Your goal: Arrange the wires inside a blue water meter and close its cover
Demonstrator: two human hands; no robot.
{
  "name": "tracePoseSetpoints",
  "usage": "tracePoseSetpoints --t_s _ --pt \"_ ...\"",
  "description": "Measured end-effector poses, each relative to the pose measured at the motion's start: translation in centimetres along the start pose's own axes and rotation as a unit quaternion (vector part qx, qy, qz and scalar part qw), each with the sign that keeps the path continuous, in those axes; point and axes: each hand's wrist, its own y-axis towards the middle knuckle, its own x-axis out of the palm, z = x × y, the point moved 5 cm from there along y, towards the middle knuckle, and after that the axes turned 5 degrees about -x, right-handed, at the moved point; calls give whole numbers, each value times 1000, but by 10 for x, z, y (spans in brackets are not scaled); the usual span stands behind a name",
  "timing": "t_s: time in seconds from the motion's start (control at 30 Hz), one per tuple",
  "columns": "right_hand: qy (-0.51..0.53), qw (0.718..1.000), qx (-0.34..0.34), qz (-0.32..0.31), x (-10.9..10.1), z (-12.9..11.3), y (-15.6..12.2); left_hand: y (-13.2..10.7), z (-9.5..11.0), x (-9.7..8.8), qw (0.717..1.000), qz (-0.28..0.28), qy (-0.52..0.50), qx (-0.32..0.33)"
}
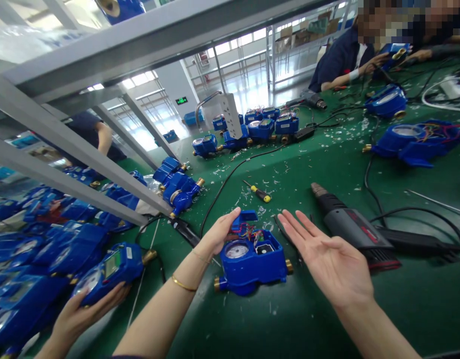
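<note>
Left hand point(216, 235) open, empty, just beside blue water meter point(250, 267) — right hand point(327, 254) spread, empty

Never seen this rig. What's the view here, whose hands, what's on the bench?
There's no robot: one camera, worn on a person's head, looks down at their bare hands. The left hand, wearing a gold bracelet, and the right hand are open and hold nothing, on either side of a blue water meter with loose coloured wires. On the green bench lie an electric screwdriver and a yellow-handled screwdriver. At lower left, a third hand, probably a co-worker's, holds another meter.
</note>
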Motion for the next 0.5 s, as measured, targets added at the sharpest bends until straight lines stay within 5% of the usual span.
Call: tracePoseSetpoints --t_s 0.5 --pt "-161 986 -12 -38 -11 15 5 -18 -15 -3 1000 -5 -9 -22"
